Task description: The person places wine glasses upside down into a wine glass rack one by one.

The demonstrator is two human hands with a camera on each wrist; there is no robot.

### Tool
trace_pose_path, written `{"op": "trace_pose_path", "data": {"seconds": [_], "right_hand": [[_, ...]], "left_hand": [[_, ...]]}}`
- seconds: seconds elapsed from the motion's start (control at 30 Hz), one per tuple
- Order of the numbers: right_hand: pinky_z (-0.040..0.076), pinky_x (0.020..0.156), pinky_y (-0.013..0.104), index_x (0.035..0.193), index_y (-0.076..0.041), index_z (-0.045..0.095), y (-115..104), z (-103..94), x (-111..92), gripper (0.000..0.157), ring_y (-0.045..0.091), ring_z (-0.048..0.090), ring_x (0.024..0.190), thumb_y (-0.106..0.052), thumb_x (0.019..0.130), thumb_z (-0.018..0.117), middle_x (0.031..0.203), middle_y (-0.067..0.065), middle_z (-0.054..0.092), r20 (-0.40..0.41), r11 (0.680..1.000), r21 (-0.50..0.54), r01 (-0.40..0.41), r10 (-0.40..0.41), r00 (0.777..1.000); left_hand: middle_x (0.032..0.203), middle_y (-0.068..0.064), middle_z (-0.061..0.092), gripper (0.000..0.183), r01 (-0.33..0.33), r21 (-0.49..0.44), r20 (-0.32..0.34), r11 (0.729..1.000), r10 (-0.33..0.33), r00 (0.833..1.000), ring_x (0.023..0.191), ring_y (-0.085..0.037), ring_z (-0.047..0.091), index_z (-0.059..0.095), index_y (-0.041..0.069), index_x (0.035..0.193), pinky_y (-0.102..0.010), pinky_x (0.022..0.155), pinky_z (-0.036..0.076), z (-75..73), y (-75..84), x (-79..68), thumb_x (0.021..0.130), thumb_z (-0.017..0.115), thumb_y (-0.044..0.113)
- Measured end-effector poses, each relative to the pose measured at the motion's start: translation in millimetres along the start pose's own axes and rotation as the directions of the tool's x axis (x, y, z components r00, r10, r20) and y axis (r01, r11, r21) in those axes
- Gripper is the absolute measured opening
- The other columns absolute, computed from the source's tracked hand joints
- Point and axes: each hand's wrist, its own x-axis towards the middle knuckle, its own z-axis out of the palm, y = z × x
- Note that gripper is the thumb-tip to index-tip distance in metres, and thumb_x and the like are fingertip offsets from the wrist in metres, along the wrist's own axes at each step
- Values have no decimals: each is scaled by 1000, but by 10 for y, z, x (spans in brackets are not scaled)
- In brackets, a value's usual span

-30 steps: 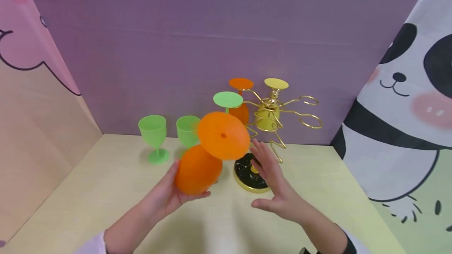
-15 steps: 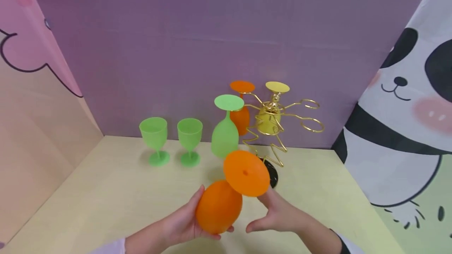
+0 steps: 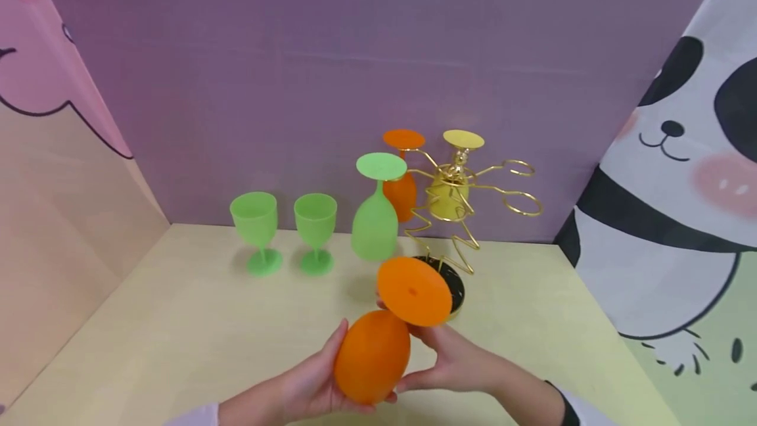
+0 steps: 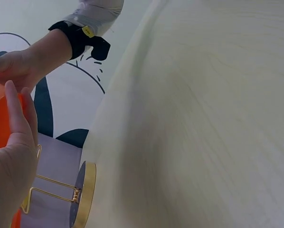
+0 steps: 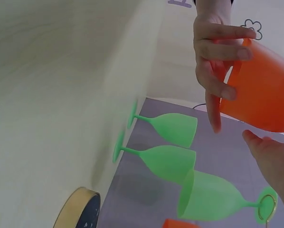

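Note:
An orange plastic goblet (image 3: 372,357) is held upside down and tilted above the near part of the table, its round foot up and to the right. My left hand (image 3: 310,380) grips the bowl from the left; in the right wrist view its fingers (image 5: 227,52) lie along the bowl's rim. From the right, my right hand (image 3: 455,360) reaches round by the stem, its fingertips showing just left of the foot and its thumb close to the bowl. The foot hides part of those fingers. Behind the goblet stands a gold wire rack (image 3: 454,179) on a round black base (image 3: 452,281).
On the rack hang an upside-down light green goblet (image 3: 375,225), an orange one (image 3: 402,196) and a yellow one (image 3: 447,199). Two green goblets (image 3: 255,215) (image 3: 316,217) stand upright at the back left. Several gold rings (image 3: 522,204) stick out to the right.
The orange goblet has come back from the rack toward the near side and slightly right, in the left hand. My right hand has moved in from beside it to take hold near the stem.

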Motion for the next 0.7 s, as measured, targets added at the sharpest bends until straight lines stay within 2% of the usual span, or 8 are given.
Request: {"op": "trace_pose_path", "data": {"seconds": [0.23,0.43,0.7], "right_hand": [[35,104,40,142,-9,19,24,76,56,87,24,37,125,-11,74,74,143,10,31,10,999,46,20,-21,1000],[36,104,38,141,-11,17,69,107,65,90,25,37,125,-6,72,74,142,13,33,-6,998,59,20,-20,1000],[37,103,38,139,-7,21,105,144,55,84,25,41,123,-8,73,74,139,12,38,-52,998,64,15,-11,999]], "left_hand": [[130,-17,47,81,15,-39,-57,999,-17,998,113,-28,51,14,15,145,-33,94,46,-6,-36,-7,86,19,72],[133,-18,45,83,8,-56,-28,998,-9,1000,118,-30,47,15,13,145,-31,95,45,-22,-50,-10,86,17,72],[134,-17,45,83,1,-89,-18,996,-2,1000,120,-30,45,16,15,145,-29,95,45,-11,-74,-19,86,16,73]]}}
